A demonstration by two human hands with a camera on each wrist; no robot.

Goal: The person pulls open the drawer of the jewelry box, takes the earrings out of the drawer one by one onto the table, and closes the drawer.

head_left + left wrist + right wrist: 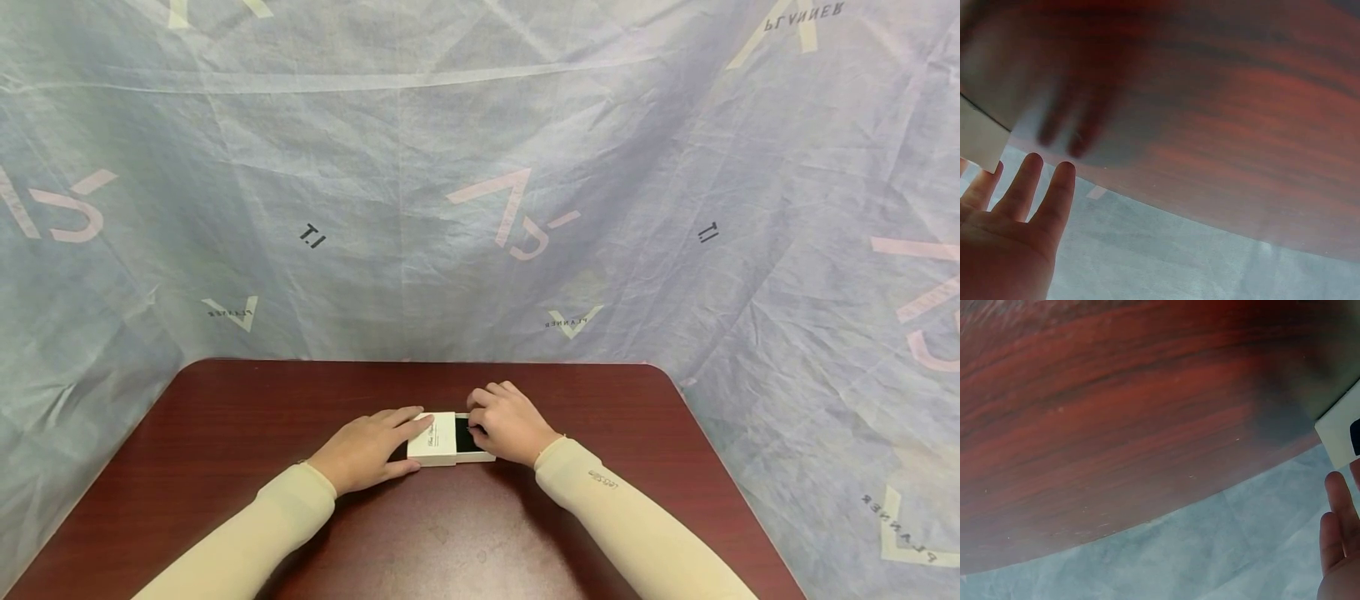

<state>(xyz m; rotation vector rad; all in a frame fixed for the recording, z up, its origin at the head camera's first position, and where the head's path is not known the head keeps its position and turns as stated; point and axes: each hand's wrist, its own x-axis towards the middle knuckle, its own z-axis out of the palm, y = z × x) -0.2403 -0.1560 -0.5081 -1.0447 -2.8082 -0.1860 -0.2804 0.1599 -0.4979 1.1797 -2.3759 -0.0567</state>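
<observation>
A small white slide-out box (432,450) with dark lettering lies on the table, its inner tray (476,457) drawn partly out to the right. Black lining (462,437) shows inside that tray. My left hand (367,448) grips the box's outer sleeve, thumb at the near side and fingers over the top and far side. Over the tray, my right hand (512,423) has bent fingers, with thumb and index tips down at the lining; whether they pinch something is too small to tell. In the right wrist view, a white corner of the tray (1338,437) stands beside the fingers.
The dark red wooden table (480,533) has rounded far corners. Grey-blue printed cloth (405,208) hangs behind it and along both sides. Pale sleeves (247,525) cover both forearms.
</observation>
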